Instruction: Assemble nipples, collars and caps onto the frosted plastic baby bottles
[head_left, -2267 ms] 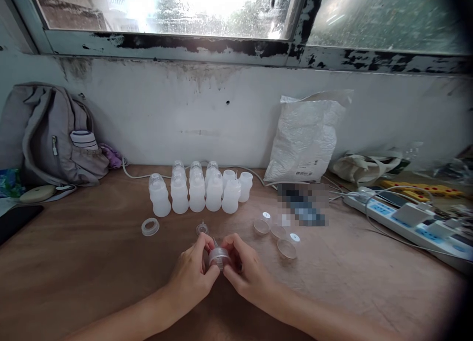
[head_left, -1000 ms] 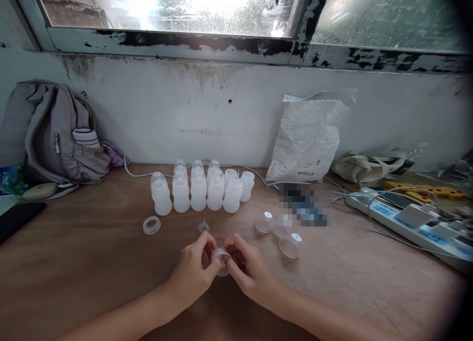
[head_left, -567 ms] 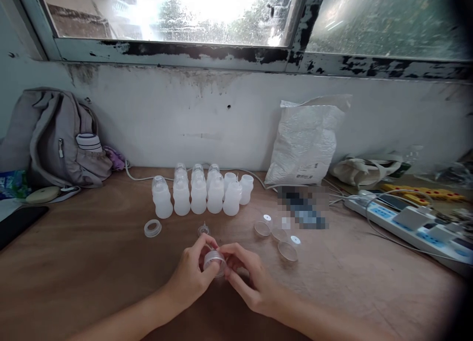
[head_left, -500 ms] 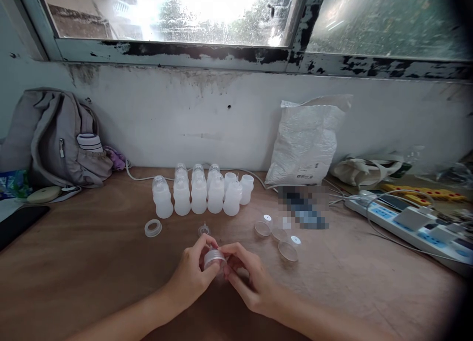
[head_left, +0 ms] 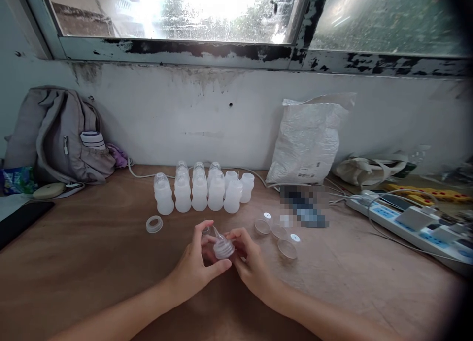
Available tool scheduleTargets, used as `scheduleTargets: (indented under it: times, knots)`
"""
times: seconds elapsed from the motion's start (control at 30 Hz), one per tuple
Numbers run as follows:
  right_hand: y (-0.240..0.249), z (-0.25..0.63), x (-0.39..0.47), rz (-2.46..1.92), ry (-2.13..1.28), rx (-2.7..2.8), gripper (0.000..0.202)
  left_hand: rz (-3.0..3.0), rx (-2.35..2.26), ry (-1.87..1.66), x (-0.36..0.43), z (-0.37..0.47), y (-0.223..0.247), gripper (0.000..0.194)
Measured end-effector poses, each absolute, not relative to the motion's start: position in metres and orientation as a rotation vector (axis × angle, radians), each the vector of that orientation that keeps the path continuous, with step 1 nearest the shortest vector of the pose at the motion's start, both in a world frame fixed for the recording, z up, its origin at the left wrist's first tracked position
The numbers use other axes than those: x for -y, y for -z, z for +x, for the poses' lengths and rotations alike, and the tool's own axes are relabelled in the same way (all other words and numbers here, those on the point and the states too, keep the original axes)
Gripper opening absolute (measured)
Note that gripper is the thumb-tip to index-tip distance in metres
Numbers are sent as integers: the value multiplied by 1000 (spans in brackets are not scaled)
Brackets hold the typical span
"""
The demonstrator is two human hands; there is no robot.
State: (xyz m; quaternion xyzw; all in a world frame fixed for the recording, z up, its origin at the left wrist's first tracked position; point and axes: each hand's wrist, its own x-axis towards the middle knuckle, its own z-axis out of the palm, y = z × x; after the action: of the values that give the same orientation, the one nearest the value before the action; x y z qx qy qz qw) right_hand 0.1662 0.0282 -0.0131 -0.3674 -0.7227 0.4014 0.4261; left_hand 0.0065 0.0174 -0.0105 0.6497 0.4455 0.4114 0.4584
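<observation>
Between my hands is a clear baby bottle nipple in a ridged collar (head_left: 223,247), tilted with its narrow tip toward the upper left. My right hand (head_left: 251,264) pinches the collar from the right side. Around its left side, my left hand (head_left: 197,264) has thumb and index finger spread apart; whether a fingertip touches it I cannot tell. Another small clear nipple (head_left: 206,229) is partly hidden behind my left fingers. A loose translucent collar ring (head_left: 154,224) lies to the left. Several frosted baby bottles (head_left: 199,195) stand in rows beyond my hands.
Three clear round caps (head_left: 287,249) lie at right, near small white discs (head_left: 294,237). A white plastic bag (head_left: 305,144) leans on the wall. Rightward are a power strip (head_left: 402,222) and cables; leftward, a grey backpack (head_left: 61,134) and a black flat object (head_left: 24,222).
The collar has turned so the nipple's tip now shows, pointing up and left. My left fingers have spread away from it, while my right hand has moved slightly upward.
</observation>
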Motion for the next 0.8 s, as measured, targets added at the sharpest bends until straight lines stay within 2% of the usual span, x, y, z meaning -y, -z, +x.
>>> scheduleTargets:
  times: [0.07,0.23,0.43,0.6,0.8]
  knots:
    - [11,166,-29,-906,-1040,1801,19,1558,-1070,-1018,-19,6,11,63]
    - [1,165,-26,-806,-1057,1916,25,1429,-1093,-1038,-23,4,12,36]
    - [7,167,-24,-868,-994,1815,35,1499,-1126,-1097,-23,4,8,29]
    - [-2,177,-34,-890,-668,1837,25,1537,-1140,-1167,-21,4,5,28]
    - [-86,191,-116,-930,-81,1818,15,1498,-1133,-1184,-21,2,4,32]
